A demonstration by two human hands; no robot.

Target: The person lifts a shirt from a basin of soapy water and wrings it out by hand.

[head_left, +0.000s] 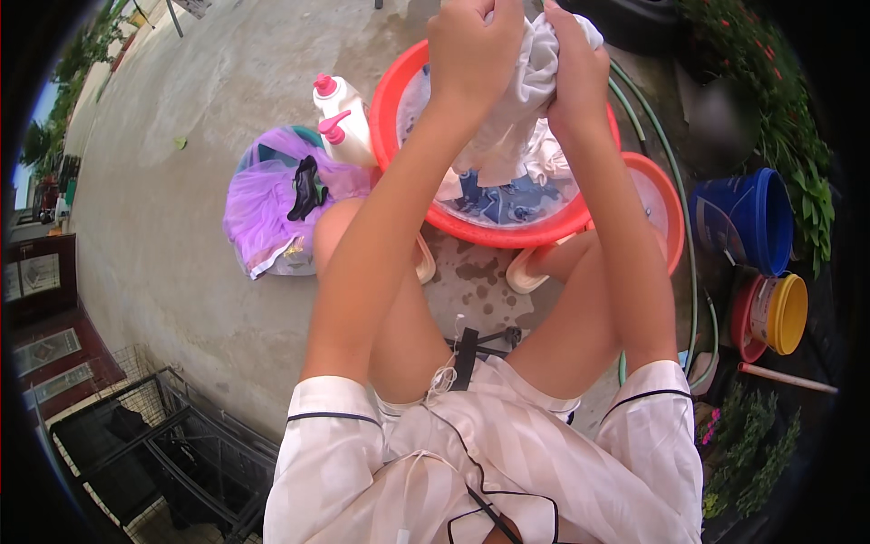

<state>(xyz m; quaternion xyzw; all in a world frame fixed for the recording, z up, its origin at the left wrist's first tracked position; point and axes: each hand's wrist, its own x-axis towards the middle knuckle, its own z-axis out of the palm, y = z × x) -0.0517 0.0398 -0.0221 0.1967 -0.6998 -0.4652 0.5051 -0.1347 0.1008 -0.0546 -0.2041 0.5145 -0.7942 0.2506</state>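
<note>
Both fists grip a bunched white garment [536, 68] above a large red basin [480, 233], at the top of the view. My left hand [473, 50] is closed around its left side, while my right hand [580, 77] is wrapped round the right side. The cloth is twisted between them, and its lower end hangs toward the basin. Inside the basin, blue fabric [507, 201] lies in sudsy water beside a pale pinkish-white cloth [548, 156]. My forearms hide part of the basin's rim.
Left of the basin stand white pump bottles [349, 127] with pink tops. A purple tulle garment [263, 204] with a black item [308, 189] fills a tub. A smaller red basin [672, 208], a green hose [675, 172], a blue bucket [743, 222] and a yellow bucket [785, 313] are right.
</note>
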